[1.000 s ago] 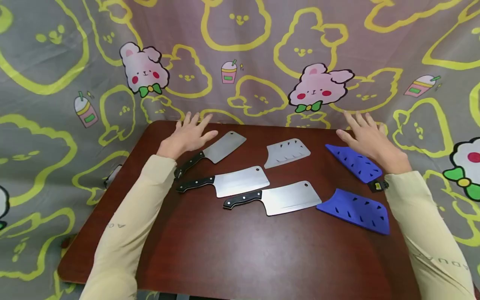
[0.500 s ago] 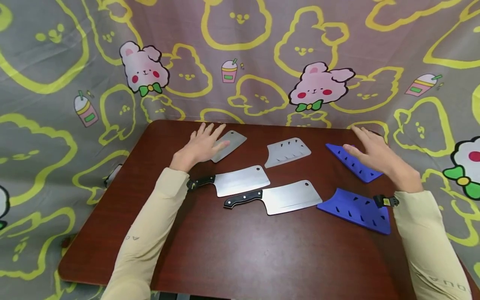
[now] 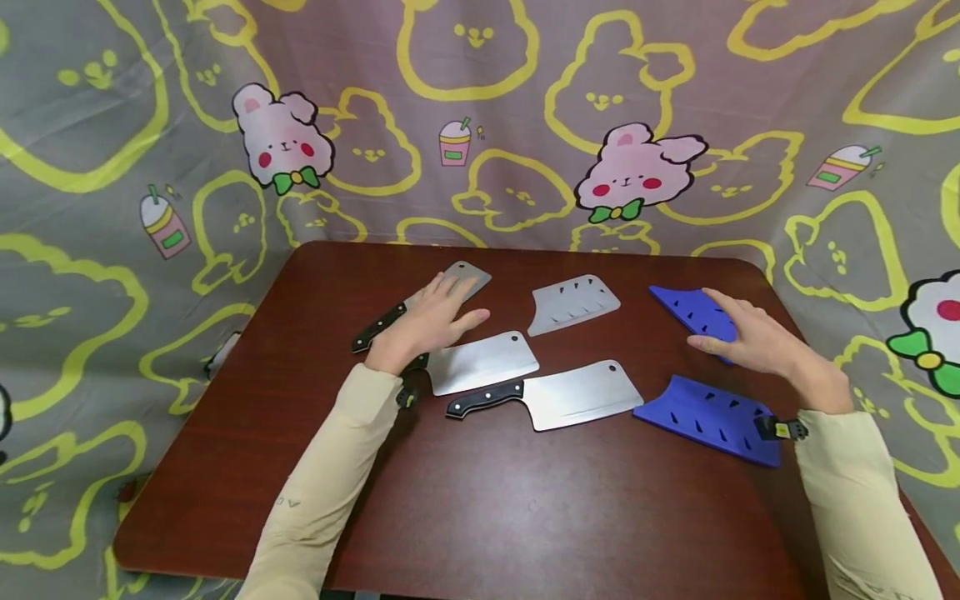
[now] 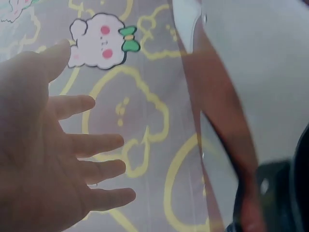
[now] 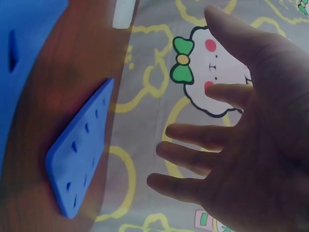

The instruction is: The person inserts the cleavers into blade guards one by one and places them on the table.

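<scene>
My left hand [image 3: 427, 321], fingers spread, hovers over the far cleaver [image 3: 474, 275] and the handle end of the middle cleaver [image 3: 487, 363], covering part of both. It holds nothing, as its bare palm [image 4: 43, 154] in the left wrist view confirms. A third cleaver [image 3: 585, 396] lies nearest the front, its black riveted handle pointing left. My right hand [image 3: 757, 337] is above the far blue blade guard [image 3: 684, 307] and hides part of it. Its fingers are extended, with nothing in them. The near blue blade guard [image 3: 697, 417] lies partly behind the right wrist strap.
A whitish blade guard [image 3: 576, 302] with small slots lies at the back middle of the reddish-brown table [image 3: 480, 517]. Behind the table's far edge hangs a patterned curtain [image 3: 517, 75], which also runs along both sides.
My left hand has moved right and nearer, from beside the far cleaver to over the cleavers. The right hand has drawn back toward me and slightly right. The cleavers and guards have stayed put.
</scene>
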The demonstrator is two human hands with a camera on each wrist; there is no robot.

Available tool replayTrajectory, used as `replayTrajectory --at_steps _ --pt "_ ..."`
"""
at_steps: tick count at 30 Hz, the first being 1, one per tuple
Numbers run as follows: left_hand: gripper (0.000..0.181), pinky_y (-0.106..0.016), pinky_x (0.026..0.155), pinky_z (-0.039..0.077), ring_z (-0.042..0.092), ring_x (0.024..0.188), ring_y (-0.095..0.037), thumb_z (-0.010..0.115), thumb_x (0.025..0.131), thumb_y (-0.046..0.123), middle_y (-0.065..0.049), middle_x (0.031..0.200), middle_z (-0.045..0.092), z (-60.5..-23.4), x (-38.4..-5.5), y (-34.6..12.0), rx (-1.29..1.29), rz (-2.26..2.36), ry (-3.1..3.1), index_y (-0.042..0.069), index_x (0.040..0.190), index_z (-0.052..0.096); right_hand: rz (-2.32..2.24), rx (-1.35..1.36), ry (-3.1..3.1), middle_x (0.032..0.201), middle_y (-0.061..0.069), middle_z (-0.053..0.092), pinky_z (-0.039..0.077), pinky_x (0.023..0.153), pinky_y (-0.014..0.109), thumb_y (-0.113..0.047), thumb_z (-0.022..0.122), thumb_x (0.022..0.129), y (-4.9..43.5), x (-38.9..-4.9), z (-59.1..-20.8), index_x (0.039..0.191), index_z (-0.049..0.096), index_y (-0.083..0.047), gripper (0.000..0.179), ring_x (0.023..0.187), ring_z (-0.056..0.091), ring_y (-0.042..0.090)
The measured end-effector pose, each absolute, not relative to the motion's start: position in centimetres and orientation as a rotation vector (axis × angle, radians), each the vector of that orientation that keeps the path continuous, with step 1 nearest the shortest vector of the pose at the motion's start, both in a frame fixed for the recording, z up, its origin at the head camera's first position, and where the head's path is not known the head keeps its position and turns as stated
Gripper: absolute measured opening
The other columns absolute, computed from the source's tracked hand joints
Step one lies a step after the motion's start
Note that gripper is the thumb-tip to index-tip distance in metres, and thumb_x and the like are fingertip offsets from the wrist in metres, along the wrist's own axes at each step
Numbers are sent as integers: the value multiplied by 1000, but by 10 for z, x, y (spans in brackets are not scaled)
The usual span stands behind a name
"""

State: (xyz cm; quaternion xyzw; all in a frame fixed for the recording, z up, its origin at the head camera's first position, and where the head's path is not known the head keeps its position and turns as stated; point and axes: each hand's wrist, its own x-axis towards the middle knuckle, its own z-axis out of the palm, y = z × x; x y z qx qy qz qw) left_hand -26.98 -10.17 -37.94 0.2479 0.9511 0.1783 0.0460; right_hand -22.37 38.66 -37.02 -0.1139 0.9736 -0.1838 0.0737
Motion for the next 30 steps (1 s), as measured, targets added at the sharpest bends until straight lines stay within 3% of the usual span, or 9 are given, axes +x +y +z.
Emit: replayTrajectory --at_steps 13,20,30 --pt "68 -52 115 30 30 145 -33 44 100 56 -15 156 33 -403 -236 -76 909 508 2801 21 155 27 -434 -311 2815 143 38 33 31 92 75 -56 76 78 405 -185 -396 148 26 3 104 126 28 60" --pt "65 -42 100 45 47 124 -27 51 99 50 -14 136 49 -410 -223 -67 971 472 2774 16 152 35 -350 -303 2811 122 34 50 45 82 59 -52 78 77 417 -174 -400 131 48 4 84 109 47 48" --pt "58 -36 86 48 53 102 -21 61 94 48 -12 121 56 -425 -210 -60 922 335 2711 14 140 50 -320 -293 2725 118 32 50 45 79 60 -50 82 71 426 -157 -416 130 49 2 85 105 48 49"
